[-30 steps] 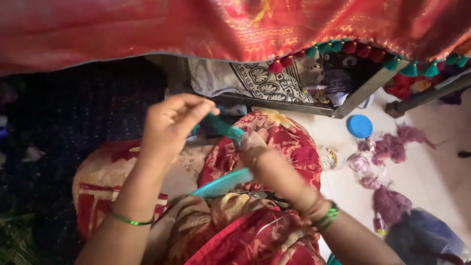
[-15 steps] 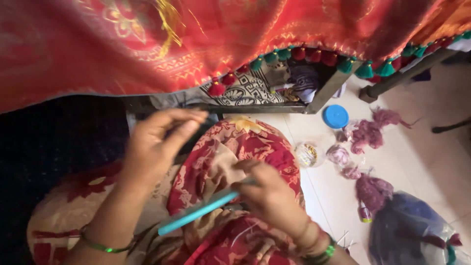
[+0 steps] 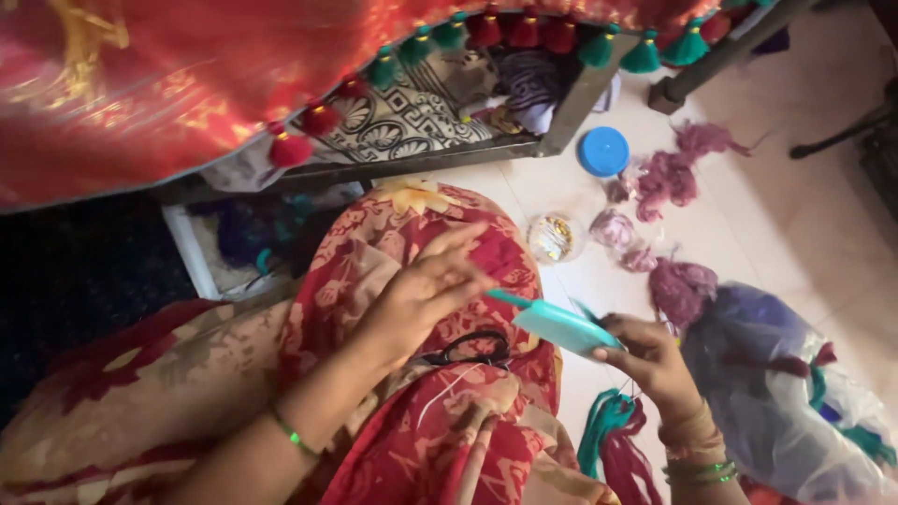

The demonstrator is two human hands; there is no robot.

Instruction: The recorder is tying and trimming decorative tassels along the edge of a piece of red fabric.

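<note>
Head view. Teal card (image 3: 559,327), flat and oblong, pinched at its right end by the right hand (image 3: 648,360), thumb on top and fingers curled beneath, clamped on the card. At the card's left tip, the left hand (image 3: 423,292), fingers spread apart and reaching over that tip; whether any fingertip touches the card cannot be told. Green bangle on the left wrist, several green and gold bangles (image 3: 700,465) on the right wrist, below and right of the card.

Just left of and below the card, black-handled scissors (image 3: 468,351) lying on the red patterned cloth (image 3: 412,234) draped over the raised knee. Directly below the card, a bundle of teal and maroon thread (image 3: 610,435) hanging beside the right wrist. Right of the card, a translucent plastic bag (image 3: 795,402) with dark and teal contents on the pale tiled floor (image 3: 795,215).

Above the card, a small clear round container (image 3: 552,237) with yellowish contents; beyond it, tufts of purple thread (image 3: 666,178) scattered on the floor, and a blue round lid (image 3: 603,151) further up. Far above the card, a red fabric edge with red and teal tassels (image 3: 524,33), hanging over a dark metal frame (image 3: 571,103) with patterned black-and-white cloth (image 3: 402,122) behind.
</note>
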